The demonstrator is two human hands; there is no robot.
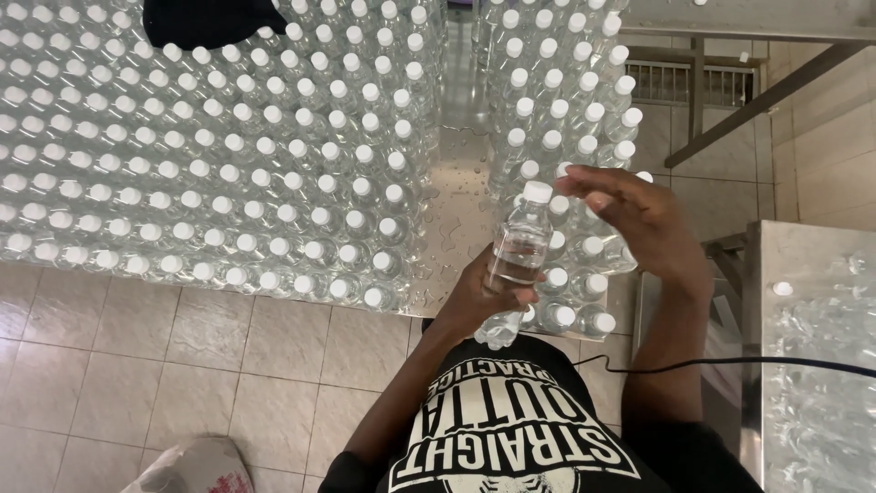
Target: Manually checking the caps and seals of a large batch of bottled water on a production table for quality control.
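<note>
My left hand [474, 306] wraps the clear water bottle [516, 260] mid-body above the wet steel table [456, 196]; my right hand [639, 224] hovers spread. It's probably full, heavyish, slippery: I'd grip the waist.

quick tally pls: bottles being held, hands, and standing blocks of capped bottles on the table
held bottle: 1
hands: 2 (left hand, right hand)
standing blocks: 2 (left block, right block)
total: 5
</note>
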